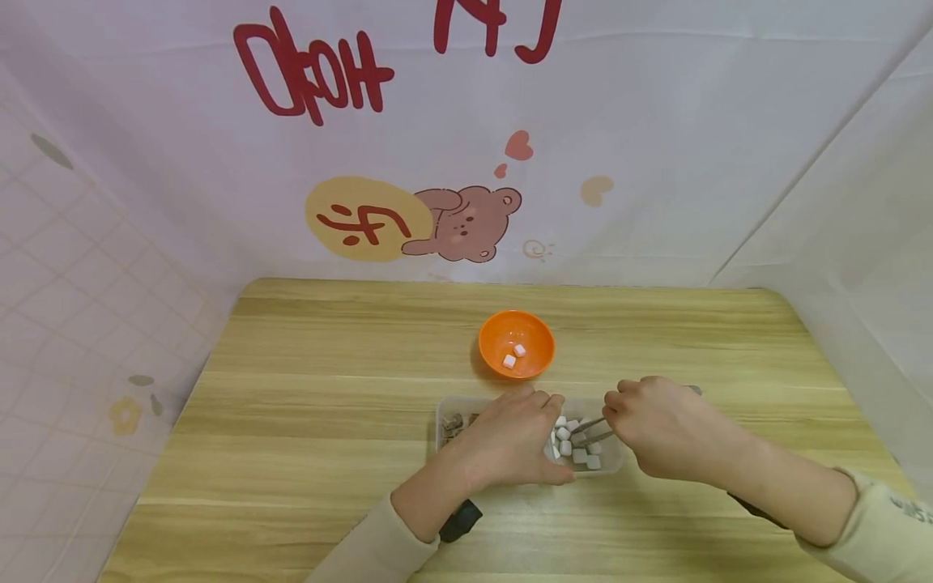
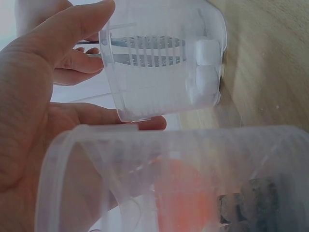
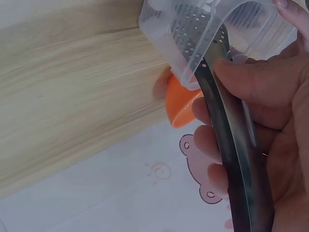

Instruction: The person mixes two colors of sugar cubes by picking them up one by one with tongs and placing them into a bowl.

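Note:
My left hand [image 1: 513,437] holds the clear plastic container [image 1: 611,465] by the rim, thumb on the near side and fingers on the far side. White cubes [image 1: 565,448] lie in the container's right part, and dark cubes [image 1: 453,423] in the left part, partly hidden by that hand. Metal tongs [image 3: 227,116] with perforated ends are gripped in my right hand [image 1: 666,429]. Their tips reach into the right part among the white cubes. In the left wrist view the tong ends [image 2: 149,42] stand apart above two white cubes, with no cube visible between them.
Behind the container stands an orange bowl [image 1: 516,320] with two white cubes inside. The wooden table [image 1: 313,389] lies under everything. A white printed cloth [image 1: 656,121] hangs at its back edge, and more cloth hangs at the sides.

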Tool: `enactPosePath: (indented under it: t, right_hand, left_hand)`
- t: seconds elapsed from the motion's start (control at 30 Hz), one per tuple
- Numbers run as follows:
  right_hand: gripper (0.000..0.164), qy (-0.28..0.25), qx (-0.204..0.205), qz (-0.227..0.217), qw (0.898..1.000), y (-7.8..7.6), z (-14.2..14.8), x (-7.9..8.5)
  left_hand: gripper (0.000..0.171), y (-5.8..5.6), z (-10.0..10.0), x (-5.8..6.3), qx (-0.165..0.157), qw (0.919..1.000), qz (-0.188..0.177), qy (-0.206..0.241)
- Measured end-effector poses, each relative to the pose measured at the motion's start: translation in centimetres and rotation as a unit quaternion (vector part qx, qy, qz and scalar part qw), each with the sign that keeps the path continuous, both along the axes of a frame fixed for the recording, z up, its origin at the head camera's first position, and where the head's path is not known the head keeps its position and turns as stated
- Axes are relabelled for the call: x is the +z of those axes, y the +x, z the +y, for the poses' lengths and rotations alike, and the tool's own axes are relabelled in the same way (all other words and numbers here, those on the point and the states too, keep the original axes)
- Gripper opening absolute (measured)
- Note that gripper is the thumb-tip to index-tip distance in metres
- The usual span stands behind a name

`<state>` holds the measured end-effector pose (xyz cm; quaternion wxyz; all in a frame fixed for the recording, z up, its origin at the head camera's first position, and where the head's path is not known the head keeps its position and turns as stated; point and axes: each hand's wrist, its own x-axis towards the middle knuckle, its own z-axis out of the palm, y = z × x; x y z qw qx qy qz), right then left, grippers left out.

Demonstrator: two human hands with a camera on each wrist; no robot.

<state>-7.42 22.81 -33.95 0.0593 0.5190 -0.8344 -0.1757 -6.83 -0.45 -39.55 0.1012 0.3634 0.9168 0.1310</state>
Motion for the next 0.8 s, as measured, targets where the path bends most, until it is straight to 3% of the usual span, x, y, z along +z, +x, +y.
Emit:
enactPosePath:
  t: [0.17,0.33,0.53,0.63,0.8]
  right_hand:
    - [0.025,-0.024,0.000,-0.015,1.000,-0.2,0.4,0.0]
    - [0.024,-0.096,0.012,-0.037,0.995,-0.7,1.6,-0.1]
    - [0.027,-0.206,0.003,-0.062,0.977,-0.9,3.2,0.5]
    - [0.008,-0.250,0.004,-0.059,0.966,-1.0,3.8,1.3]
    - [0.057,-0.307,0.001,-0.034,0.951,-1.7,4.0,2.9]
  left_hand:
    - [0.090,0.0,0.0,0.0,0.003,1.0000,0.001,-0.001]
    - [0.089,0.0,0.1,0.0,0.004,1.0000,0.003,0.000]
    - [0.091,0.0,0.1,-0.1,0.004,1.0000,-0.003,0.006]
    - [0.091,0.0,0.1,-0.2,0.004,0.9999,-0.005,0.008]
    - [0.091,0.0,0.0,-0.3,0.002,0.9999,0.003,0.010]
